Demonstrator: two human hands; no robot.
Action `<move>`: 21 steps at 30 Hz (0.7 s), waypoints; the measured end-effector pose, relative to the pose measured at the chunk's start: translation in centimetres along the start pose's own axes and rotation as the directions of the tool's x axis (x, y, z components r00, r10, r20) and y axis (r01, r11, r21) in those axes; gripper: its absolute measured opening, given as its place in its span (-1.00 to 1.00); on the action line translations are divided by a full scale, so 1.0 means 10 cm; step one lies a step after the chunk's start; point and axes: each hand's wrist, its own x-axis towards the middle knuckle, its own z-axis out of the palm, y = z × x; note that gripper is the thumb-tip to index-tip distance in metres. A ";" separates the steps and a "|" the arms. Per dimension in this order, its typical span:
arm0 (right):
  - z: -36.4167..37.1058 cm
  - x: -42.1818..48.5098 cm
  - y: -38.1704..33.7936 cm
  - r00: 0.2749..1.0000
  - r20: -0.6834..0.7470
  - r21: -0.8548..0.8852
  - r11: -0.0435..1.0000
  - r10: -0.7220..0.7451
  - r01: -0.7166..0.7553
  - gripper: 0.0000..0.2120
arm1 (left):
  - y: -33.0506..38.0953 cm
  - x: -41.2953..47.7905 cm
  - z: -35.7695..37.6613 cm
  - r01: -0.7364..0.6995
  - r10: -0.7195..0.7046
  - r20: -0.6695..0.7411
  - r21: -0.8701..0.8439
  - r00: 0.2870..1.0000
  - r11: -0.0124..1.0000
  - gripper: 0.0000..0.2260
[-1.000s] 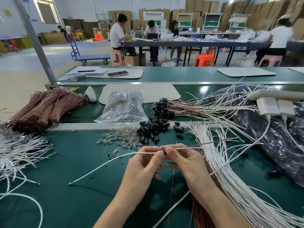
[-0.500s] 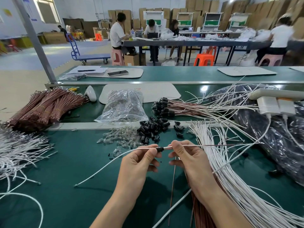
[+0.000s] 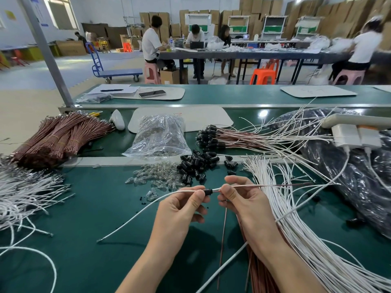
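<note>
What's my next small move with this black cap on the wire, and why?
Probably slide the black cap along the white wire toward the right hand: the left hand pinches just behind the cap, and a short stretch of wire shows between cap and right hand.

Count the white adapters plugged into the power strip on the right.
2. One white adapter hangs from the power strip at the right edge; the second adapter, orange-topped, sits right beside it. The strip runs out of frame, so more may be hidden.
</note>
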 end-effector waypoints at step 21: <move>0.00 0.00 -0.03 1.000 -0.019 -0.083 0.996 0.025 -0.026 -0.73 | 0.03 -0.01 0.03 -0.039 0.039 -0.054 0.003 0.998 0.999 -0.76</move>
